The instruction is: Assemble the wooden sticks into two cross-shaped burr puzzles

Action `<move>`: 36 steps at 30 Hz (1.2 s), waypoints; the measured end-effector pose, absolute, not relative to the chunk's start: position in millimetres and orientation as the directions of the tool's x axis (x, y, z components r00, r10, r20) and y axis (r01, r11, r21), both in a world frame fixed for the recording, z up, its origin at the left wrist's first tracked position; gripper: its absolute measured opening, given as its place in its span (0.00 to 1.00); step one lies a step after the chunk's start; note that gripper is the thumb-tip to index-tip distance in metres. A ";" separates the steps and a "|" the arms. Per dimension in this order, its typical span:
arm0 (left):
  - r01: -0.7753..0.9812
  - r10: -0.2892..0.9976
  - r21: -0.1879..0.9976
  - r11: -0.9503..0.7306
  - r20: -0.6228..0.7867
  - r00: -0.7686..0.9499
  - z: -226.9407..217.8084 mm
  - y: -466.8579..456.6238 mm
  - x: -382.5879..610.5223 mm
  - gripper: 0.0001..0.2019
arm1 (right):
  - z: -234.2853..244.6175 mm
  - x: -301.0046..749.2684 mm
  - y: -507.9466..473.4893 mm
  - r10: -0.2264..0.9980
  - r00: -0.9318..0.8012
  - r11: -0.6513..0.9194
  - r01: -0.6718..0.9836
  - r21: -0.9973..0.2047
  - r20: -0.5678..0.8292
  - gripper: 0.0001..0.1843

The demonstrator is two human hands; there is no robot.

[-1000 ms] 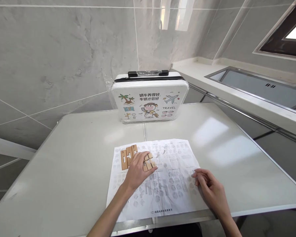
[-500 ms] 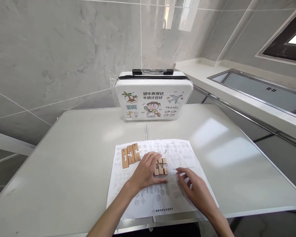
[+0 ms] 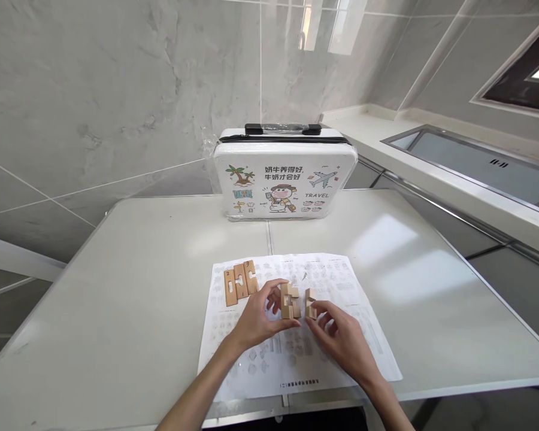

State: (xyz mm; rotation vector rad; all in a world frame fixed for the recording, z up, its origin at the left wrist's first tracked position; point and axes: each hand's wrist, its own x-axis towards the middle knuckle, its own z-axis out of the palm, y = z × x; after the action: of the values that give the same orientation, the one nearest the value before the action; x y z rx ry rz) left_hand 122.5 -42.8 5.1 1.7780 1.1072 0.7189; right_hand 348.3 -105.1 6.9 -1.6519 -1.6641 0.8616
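My left hand (image 3: 257, 320) pinches a notched wooden puzzle block (image 3: 289, 300) upright over a printed instruction sheet (image 3: 332, 281). Just to its right, my right hand (image 3: 341, 335) grips a second, smaller wooden block (image 3: 310, 303) by its lower end. The two blocks stand close together with a narrow gap between them. Three more notched wooden pieces (image 3: 239, 282) lie side by side on the sheet's top left corner, left of my left hand.
The sheet lies on a white folding table (image 3: 139, 287). A small white case with cartoon travel pictures (image 3: 285, 175) stands at the table's far edge against a grey tiled wall. A white counter with a sunken sink (image 3: 471, 164) runs along the right.
My left hand slid the blocks right from beside the three pieces and raised one. My right hand came in from the sheet's right side and took the second block.
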 end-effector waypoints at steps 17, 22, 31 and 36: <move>0.245 0.844 0.966 0.076 -0.193 0.500 19.7 -45.5 129.3 0.40 | 20.0 344.2 -98.9 0.980 -0.149 -0.113 0.132 -0.985 -0.132 0.17; 0.252 0.833 0.967 0.033 -0.166 0.528 19.8 -44.5 128.5 0.39 | 18.6 344.4 -96.8 0.979 -0.150 -0.098 0.241 -0.966 -0.137 0.18; 0.188 0.814 0.981 0.050 -0.150 0.562 16.5 -45.2 128.0 0.40 | 18.1 343.7 -95.3 0.986 -0.104 -0.099 0.260 -0.961 -0.129 0.19; 0.203 0.832 0.978 0.038 -0.143 0.536 15.7 -45.4 127.5 0.40 | 21.8 341.7 -95.1 0.980 -0.103 -0.145 0.203 -0.968 -0.168 0.19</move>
State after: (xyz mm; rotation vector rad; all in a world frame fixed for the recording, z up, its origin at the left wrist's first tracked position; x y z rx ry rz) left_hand 127.5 -45.4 15.7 1.4895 0.9359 0.6110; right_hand 341.7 -95.1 21.8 -1.4159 -1.3661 1.3188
